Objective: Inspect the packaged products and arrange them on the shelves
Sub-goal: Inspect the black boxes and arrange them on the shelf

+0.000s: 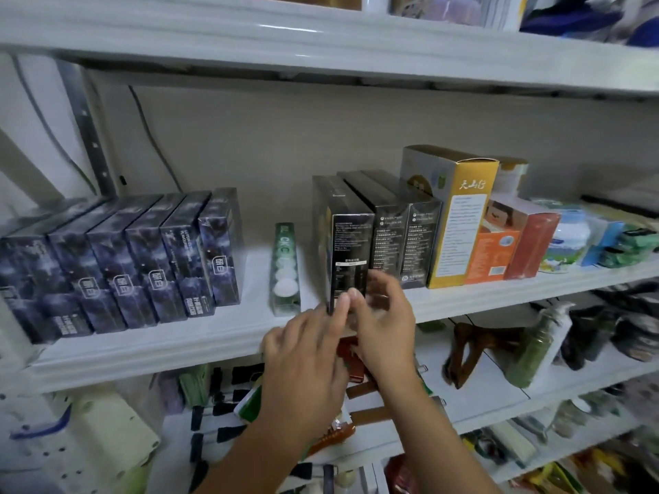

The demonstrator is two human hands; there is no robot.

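A black box (347,240) with white print stands upright at the front of the white middle shelf (221,336), left of two matching black boxes (406,237). My left hand (306,354) touches its lower front corner with straight fingers. My right hand (381,319) is at its lower right, fingers loosely bent against the front face. A slim green pack (284,269) stands to the left. Several dark purple boxes (121,258) line up further left.
Right of the black boxes stand a tall yellow box (460,222), an orange box (490,254), a red box (531,240) and small bottles. A gap lies between the purple boxes and the green pack. Cluttered lower shelves (499,397) hold bottles and packets.
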